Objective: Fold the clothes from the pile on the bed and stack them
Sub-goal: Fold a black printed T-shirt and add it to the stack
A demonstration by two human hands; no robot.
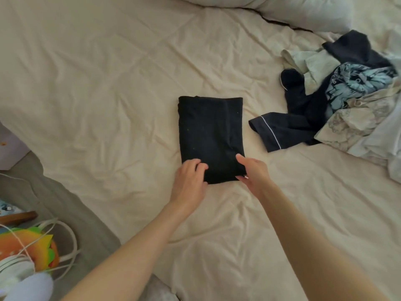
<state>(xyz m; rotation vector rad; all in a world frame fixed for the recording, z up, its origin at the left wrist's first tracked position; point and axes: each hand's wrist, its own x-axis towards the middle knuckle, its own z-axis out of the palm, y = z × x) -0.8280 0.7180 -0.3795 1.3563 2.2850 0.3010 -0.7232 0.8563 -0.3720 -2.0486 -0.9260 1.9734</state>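
Observation:
A black garment (210,131) lies folded into a narrow rectangle in the middle of the cream bed sheet (108,83). My left hand (189,181) grips its near left corner with curled fingers on top of the cloth. My right hand (253,171) pinches the near right corner, thumb on top and fingers under the edge. To the right lies the pile of unfolded clothes (347,94): a navy piece with white piping, a blue floral piece, pale patterned ones.
Pillows (293,11) lie at the head of the bed, upper right. The bed's left edge drops to a grey floor with white cables (65,240), an orange and green object (32,246) and a white box (10,148).

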